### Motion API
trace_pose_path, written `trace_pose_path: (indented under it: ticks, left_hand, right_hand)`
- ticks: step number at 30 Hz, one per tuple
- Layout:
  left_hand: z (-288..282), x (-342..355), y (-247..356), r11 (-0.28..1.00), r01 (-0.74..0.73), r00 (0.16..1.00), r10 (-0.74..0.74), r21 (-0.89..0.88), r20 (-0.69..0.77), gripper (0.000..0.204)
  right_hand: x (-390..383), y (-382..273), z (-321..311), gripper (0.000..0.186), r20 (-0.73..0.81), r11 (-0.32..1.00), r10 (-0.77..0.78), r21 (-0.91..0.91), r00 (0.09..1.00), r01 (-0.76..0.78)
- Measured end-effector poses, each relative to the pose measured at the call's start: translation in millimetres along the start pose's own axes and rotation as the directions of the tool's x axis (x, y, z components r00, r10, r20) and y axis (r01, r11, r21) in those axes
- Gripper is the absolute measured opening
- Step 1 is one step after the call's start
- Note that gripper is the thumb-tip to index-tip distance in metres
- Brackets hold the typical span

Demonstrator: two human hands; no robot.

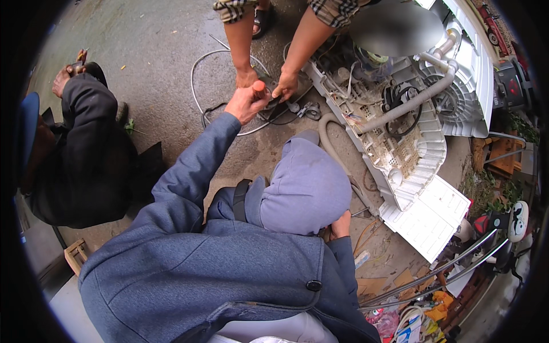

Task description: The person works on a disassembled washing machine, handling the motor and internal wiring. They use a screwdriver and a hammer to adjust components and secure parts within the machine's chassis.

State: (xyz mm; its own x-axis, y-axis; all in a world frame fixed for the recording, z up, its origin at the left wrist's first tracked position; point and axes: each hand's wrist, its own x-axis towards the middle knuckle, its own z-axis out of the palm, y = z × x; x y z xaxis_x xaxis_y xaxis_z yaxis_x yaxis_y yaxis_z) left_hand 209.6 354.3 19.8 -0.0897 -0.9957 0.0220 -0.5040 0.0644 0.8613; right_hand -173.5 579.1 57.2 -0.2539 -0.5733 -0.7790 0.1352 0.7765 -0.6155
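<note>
My left hand (246,104) reaches forward, its fingers wrapped round a tool with an orange handle (259,86); the tool's working end is hidden. Close by, a co-worker's two hands (284,84) reach down to a dark part (273,91) on the ground, mostly covered by the hands. Small round metal pieces (309,110) lie just right of them. My right hand (341,224) is beside my bent, grey-trousered knee (306,186), with its fingers mostly hidden.
An opened white washing machine body (394,114) with a ribbed grey hose (400,110) lies at the right. A pale cable (194,86) loops over the concrete. Another person in black (86,154) crouches at left. Metal bars (440,268) and mixed scrap (412,320) fill the lower right.
</note>
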Motion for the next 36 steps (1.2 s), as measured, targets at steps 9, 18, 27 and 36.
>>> trace_pose_path:
  ticks: [9,18,27,36]
  left_hand:
    - [-6,22,-3,0.998,-0.068,0.97,0.063,0.011,0.233,0.022]
    - [-6,3,8,0.998,0.063,0.998,-0.062,0.01,-0.008,0.034]
    - [9,-1,17,0.977,0.07,0.992,-0.047,0.199,-0.117,0.034]
    - [-3,5,33,0.992,-0.004,0.997,-0.006,0.126,0.075,0.028]
  right_hand:
    - [23,-5,-11,0.01,0.068,0.843,-0.439,-0.313,0.896,0.437]
    - [5,-102,32,0.015,0.207,0.549,-0.632,-0.56,0.747,0.62]
    - [-20,-189,81,0.022,0.437,0.377,-0.654,-0.52,0.618,0.767]
    - [-15,-232,148,0.023,0.711,-0.021,-0.552,-0.534,0.435,0.845]
